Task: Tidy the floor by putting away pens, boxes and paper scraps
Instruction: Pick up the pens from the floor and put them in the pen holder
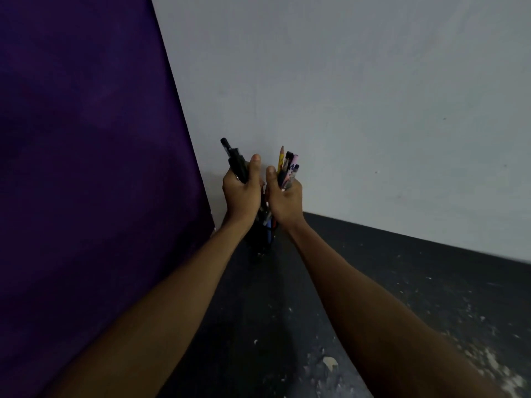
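My left hand (241, 193) grips a bundle of dark pens (236, 162) that stick up past the thumb. My right hand (284, 199) grips a second bunch of pens and pencils (287, 168), among them a yellow pencil and a pink pen. Both hands are raised side by side, close to the grey wall. The lower ends of the pens (267, 225) hang down between my wrists; a dark shape below them is too dim to identify.
A purple surface (86, 168) fills the left side. The grey wall (373, 96) stands ahead. Below lies a dark floor (402, 282) speckled with pale debris, with one paper scrap (330, 363) near the bottom.
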A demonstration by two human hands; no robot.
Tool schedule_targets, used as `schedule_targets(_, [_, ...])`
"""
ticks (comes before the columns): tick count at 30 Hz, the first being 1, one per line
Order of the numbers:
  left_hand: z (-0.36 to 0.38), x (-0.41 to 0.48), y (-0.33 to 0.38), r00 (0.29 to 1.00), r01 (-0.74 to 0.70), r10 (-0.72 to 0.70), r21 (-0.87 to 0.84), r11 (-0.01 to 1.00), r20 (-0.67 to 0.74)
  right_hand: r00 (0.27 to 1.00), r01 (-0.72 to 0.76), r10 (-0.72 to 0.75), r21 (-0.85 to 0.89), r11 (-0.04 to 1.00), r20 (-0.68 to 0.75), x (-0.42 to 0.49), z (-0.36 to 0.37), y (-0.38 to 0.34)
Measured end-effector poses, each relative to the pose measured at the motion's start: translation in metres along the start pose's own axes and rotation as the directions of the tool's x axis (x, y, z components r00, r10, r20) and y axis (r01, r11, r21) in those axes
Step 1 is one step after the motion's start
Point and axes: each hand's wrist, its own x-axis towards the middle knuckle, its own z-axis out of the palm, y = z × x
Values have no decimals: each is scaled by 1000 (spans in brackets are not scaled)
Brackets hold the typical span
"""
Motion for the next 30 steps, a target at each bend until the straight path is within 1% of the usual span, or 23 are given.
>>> schedule_targets(5, [6,-11,-7,999,29,-27,84,996,-30,1000,21,-20,-12,1000,12,-7,2,4])
schedule_targets(8, [2,-14,-8,998,21,-5,261,965,-61,1000,18,-17,-42,999,23,-12,0,5])
schedule_targets(9, [0,-13,-8,999,33,-24,256,966,-39,999,22,-20,-47,999,25,-13,0,5])
schedule_targets(11, [-4,-13,-11,995,78,-86,128,989,55,1000,14,-13,-52,999,19,-16,0,6])
schedule_targets(12, [-5,-12,-13,991,86,-94,91,992,91,1000,10,-10,-54,998,7,-17,1,7])
schedule_targets(14, [-8,-12,-16,986,87,-95,65,994,137,999,28,-30,-59,998,-31,-18,1,10])
schedule_targets(17, [-11,-15,-19,978,69,-81,70,995,191,992,82,-91,-102,991,-85,-22,1,11])
schedule_targets(20, [-13,-16,-20,959,76,-68,-18,997,275,987,118,-127,-92,989,-99,-28,2,12])
schedule_targets(22, [-12,-16,-17,951,100,-79,-57,993,298,984,137,-147,-92,986,-101,-30,4,14])
schedule_targets(27, [-15,-14,-18,949,54,-38,-42,998,313,966,240,-253,-169,956,-59,-34,1,19])
schedule_targets(29, [-14,-12,-17,952,70,-56,-37,997,301,956,285,-294,-251,925,-1,-33,-3,22])
schedule_targets(30, [-14,-10,-15,953,77,-64,-30,997,296,951,297,-308,-336,894,24,-31,-5,24])
